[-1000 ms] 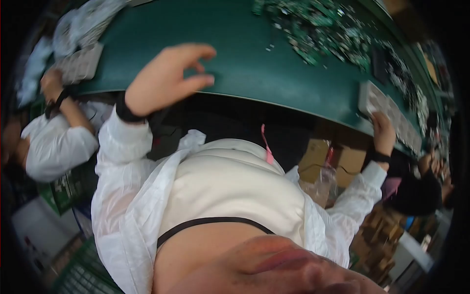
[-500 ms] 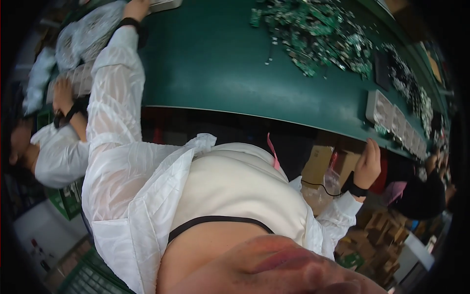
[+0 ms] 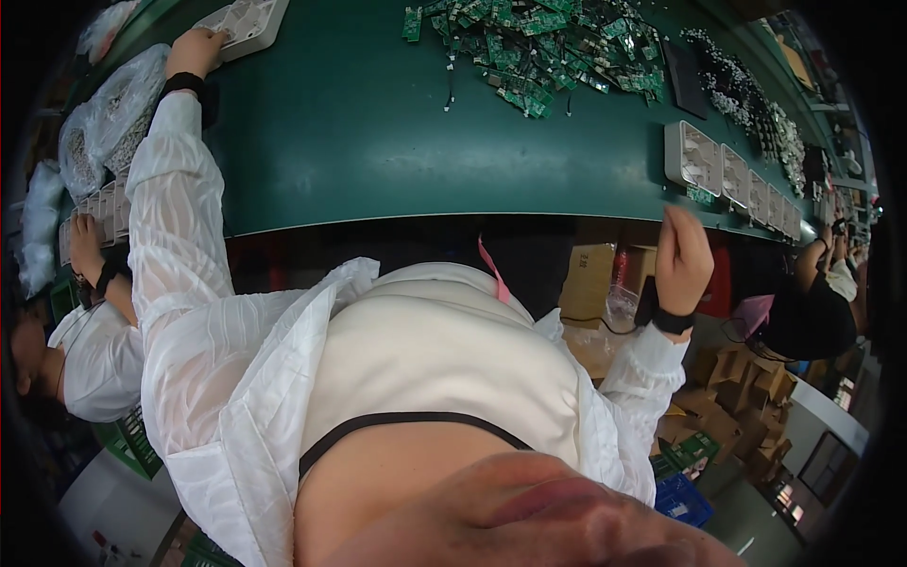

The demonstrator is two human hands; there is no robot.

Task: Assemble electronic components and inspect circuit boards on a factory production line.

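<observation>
Green bench [image 3: 378, 151], tray [image 3: 255, 24], carton [image 3: 588, 285] (dark-printed)

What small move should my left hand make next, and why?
Probably draw the off-white compartment tray at upper left nearer: your left hand is at its edge, reaching far out, while your right hand is well apart from it, by the front edge of the green table.

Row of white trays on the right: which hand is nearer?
Right. In frame, the right hand is just below the row of white trays; the left hand is far off, at another white tray.
</observation>
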